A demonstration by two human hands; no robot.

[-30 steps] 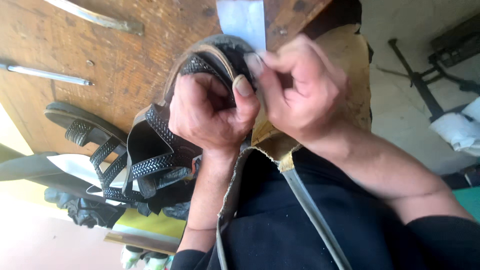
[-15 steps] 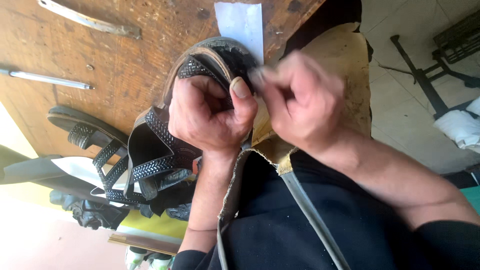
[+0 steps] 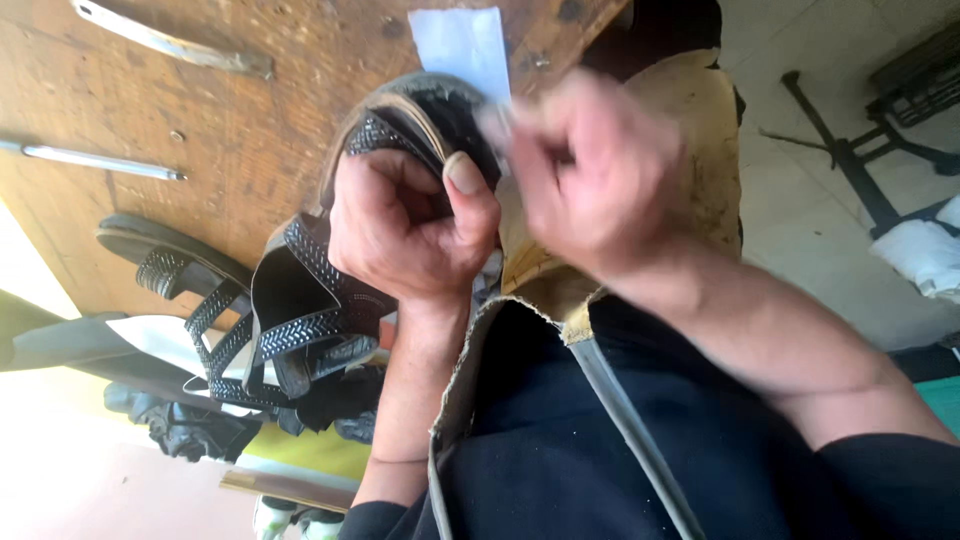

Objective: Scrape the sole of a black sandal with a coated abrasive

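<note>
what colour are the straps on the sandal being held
Black, with a woven braided texture, on the sandal held by the left hand; head view.

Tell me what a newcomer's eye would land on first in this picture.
Two bare hands meet at the centre: the left hand grips a black sandal with woven straps, and the blurred right hand presses against its edge. Above them a pale blue slip of paper stands out on the worn wooden table. At the left, a second black sandal lies on the table's edge.
</note>
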